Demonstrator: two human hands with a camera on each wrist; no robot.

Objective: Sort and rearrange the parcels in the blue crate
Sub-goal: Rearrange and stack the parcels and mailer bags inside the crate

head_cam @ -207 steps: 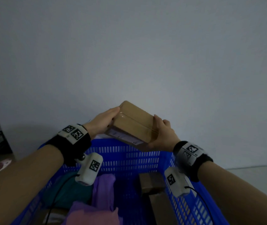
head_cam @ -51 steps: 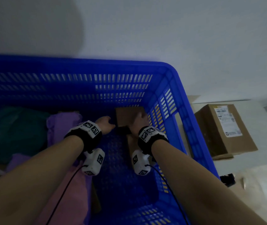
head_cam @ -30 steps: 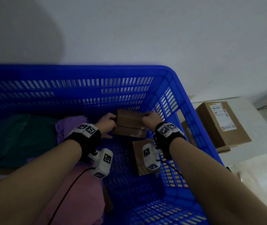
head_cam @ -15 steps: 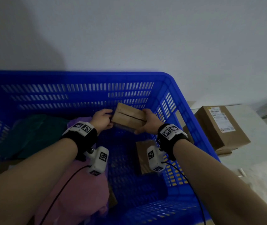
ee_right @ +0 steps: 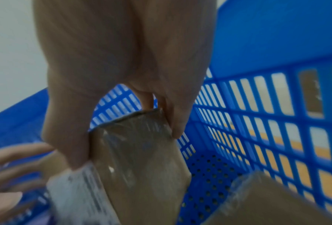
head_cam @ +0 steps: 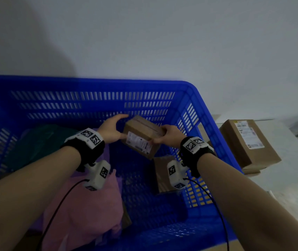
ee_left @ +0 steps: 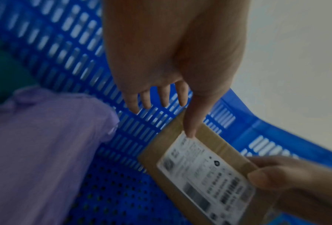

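Observation:
A small brown cardboard parcel (head_cam: 141,137) with a white label hangs tilted inside the blue crate (head_cam: 108,84), near its far right corner. My right hand (head_cam: 162,134) grips the parcel's right end, thumb on the label face and fingers round the back. My left hand (head_cam: 120,126) is spread open, and only its thumb touches the parcel's left end. In the left wrist view the thumb tip rests on the corner of the label (ee_left: 199,167). A second flat brown parcel (head_cam: 162,171) lies on the crate floor below, against the right wall.
Soft bags fill the crate's left half: a pink bag (head_cam: 86,205), a purple bag (ee_left: 36,144) and a dark teal bag (head_cam: 41,142). Outside the crate, on the right, a larger labelled cardboard box (head_cam: 248,142) sits on a pale surface. A plain wall stands behind.
The small parcel has come up off the crate floor and turned, so its label faces me. My left hand has loosened from a grip to an open spread, with only the thumb touching.

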